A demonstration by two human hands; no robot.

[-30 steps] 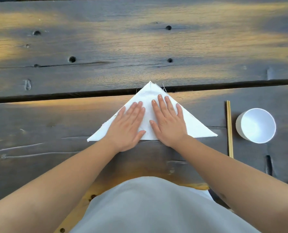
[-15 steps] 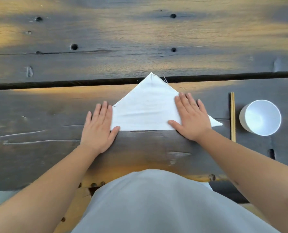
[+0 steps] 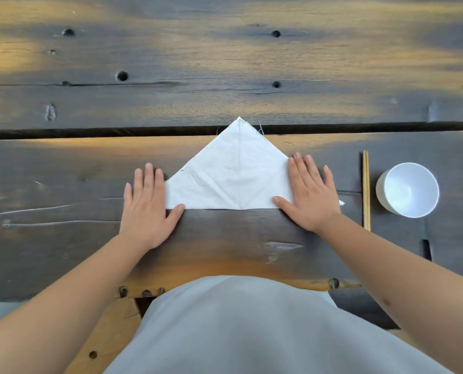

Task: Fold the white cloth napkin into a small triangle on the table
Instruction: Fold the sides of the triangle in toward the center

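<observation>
The white cloth napkin (image 3: 233, 179) is lying flat on the dark wooden surface (image 3: 225, 63) as a triangle, with its long straight edge toward the person and its point reaching over the dark gap between two planks. The left hand (image 3: 146, 209) is resting open and flat on the left corner of the cloth, and the right hand (image 3: 310, 194) is resting open and flat on the right corner; neither hand is gripping anything. Only a small white tip of the right corner is showing past the right hand.

In my judgement the task is around the middle. The napkin is already forming a triangle, but this triangle is still wide, and faint crease lines are running through its centre. For a small triangle, at least one more fold is probably remaining, for example bringing one corner over to the other, and then pressing the new edge.

About the room for moving: the surface to the left of the left hand is offering wide free space, and the space beyond the point is also free. On the right side it is tighter, because a pair of chopsticks (image 3: 366, 190) is lying just beside the right hand, and a white bowl (image 3: 408, 189) is standing near them.
</observation>
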